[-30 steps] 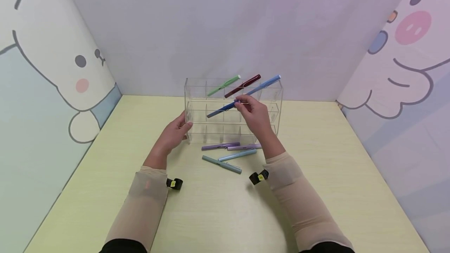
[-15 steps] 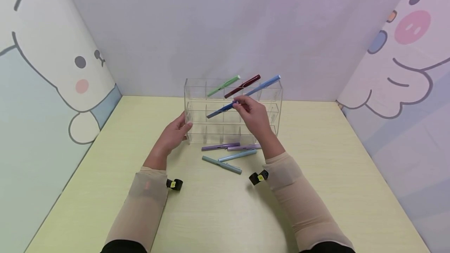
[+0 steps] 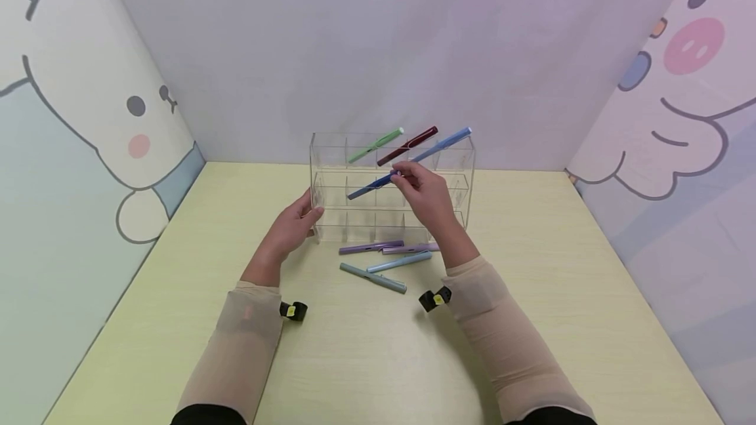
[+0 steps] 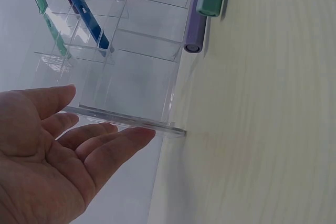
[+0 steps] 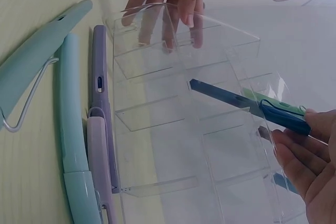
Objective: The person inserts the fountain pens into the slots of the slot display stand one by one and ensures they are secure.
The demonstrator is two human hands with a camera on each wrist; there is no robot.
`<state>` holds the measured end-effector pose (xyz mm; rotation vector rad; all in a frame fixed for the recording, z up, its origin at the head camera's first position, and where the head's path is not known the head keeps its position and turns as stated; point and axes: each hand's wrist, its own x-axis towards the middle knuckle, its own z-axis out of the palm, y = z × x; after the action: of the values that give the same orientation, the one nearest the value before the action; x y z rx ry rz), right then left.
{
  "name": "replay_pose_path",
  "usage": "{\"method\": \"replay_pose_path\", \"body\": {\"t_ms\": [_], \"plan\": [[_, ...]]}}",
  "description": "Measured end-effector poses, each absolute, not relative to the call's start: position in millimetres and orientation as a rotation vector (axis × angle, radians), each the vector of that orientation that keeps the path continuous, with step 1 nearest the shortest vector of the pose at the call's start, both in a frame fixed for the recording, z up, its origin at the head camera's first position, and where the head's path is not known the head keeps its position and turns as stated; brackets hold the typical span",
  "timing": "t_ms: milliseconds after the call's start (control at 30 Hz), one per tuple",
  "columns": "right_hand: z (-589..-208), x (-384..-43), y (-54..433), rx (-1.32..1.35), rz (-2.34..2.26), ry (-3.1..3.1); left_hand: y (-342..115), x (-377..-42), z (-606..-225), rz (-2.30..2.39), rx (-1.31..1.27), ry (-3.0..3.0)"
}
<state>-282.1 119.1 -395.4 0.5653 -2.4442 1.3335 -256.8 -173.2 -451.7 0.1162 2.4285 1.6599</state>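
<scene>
A clear acrylic pen rack (image 3: 390, 217) with stepped compartments stands upright on the table. My left hand (image 3: 289, 225) holds its left side panel, thumb on one face and fingers on the other, as the left wrist view shows (image 4: 79, 145). My right hand (image 3: 430, 197) pinches a dark blue pen (image 3: 371, 187) at its upper end. That pen slants down leftward, its lower end in the middle tier's second compartment from the left. In the top tier lean a green pen (image 3: 375, 145), a dark red pen (image 3: 407, 145) and a light blue pen (image 3: 443, 143).
Before the rack lie a purple pen (image 3: 371, 247), a lilac pen (image 3: 409, 248) partly behind my right wrist, a pale blue pen (image 3: 399, 262) and a grey-green pen (image 3: 373, 277). A pale wall (image 3: 378, 51) rises behind the table (image 3: 331, 359).
My right hand has shifted very slightly to the left on the dark blue pen. The left hand, the rack and the other pens look unchanged.
</scene>
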Motion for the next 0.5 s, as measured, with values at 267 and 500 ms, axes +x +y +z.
{"method": "replay_pose_path", "body": {"t_ms": [267,500], "plan": [[-390,-280,131,0.593,1.417,-2.403,-173,-257,-453,1.671,0.132,2.421],[-381,-275,156,0.596,1.355,-2.334,-174,-256,-453,1.665,0.131,2.431]]}}
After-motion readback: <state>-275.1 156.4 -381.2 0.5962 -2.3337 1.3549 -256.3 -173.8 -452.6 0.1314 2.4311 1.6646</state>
